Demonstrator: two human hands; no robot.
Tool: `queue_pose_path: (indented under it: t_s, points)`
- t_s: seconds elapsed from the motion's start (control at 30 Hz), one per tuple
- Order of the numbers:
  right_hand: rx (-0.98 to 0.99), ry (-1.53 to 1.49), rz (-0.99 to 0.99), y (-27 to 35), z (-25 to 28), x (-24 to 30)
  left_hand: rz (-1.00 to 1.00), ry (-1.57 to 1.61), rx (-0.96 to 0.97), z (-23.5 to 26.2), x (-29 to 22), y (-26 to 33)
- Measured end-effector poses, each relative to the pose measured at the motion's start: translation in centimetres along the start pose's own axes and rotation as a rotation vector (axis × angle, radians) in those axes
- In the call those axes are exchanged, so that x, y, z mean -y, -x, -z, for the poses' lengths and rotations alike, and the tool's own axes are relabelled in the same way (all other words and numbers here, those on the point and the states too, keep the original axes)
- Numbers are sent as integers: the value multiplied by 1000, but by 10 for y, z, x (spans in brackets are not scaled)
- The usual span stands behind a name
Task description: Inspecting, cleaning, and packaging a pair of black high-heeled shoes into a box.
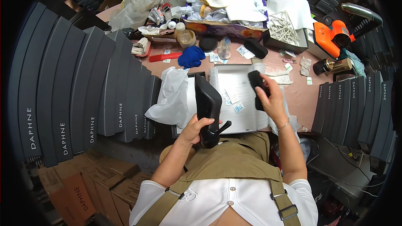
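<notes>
A glossy black high-heeled shoe [208, 100] is held toe away from me, over the left part of an open shoebox. My left hand [194, 129] is closed round its heel end, and the thin heel sticks out to the right. In my right hand [274, 102] is a black oblong block [254, 78] that looks like a shoe brush, gripped by thumb and fingers, apart from the shoe. Beneath lies the shoebox, with a white inside [247, 121] and several small white packets [238, 107]. White tissue paper [168, 96] spills over its left side.
Grey shoeboxes [88, 88] stand in rows at left, and more [354, 109] at right. On the pink table are a blue cloth [191, 57], a red-handled tool [165, 57], a black oblong case [256, 49], a box of white sticks [284, 29] and an orange device [326, 37].
</notes>
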State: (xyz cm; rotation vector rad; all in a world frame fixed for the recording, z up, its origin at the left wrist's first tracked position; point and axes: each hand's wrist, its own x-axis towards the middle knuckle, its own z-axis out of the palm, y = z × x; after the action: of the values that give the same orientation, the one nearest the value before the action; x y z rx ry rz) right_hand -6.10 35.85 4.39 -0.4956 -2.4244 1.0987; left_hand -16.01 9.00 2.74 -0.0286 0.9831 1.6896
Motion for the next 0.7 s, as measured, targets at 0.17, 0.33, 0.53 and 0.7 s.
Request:
queue_pose_path:
  t_s: [0.17,0.33,0.53,0.7]
  points:
    - [77,-145,101,10,-22,21,29,-4,-6,-5,3,1]
    - [273,-81,462,31,-55,40,105,9,28,-16,18,6]
    - [-151,-80,38,1,-51,-16,125,46,253,-47,21,15]
    - [-225,-242,-214,9,-16,-8,163,328,227,-21,25,-2]
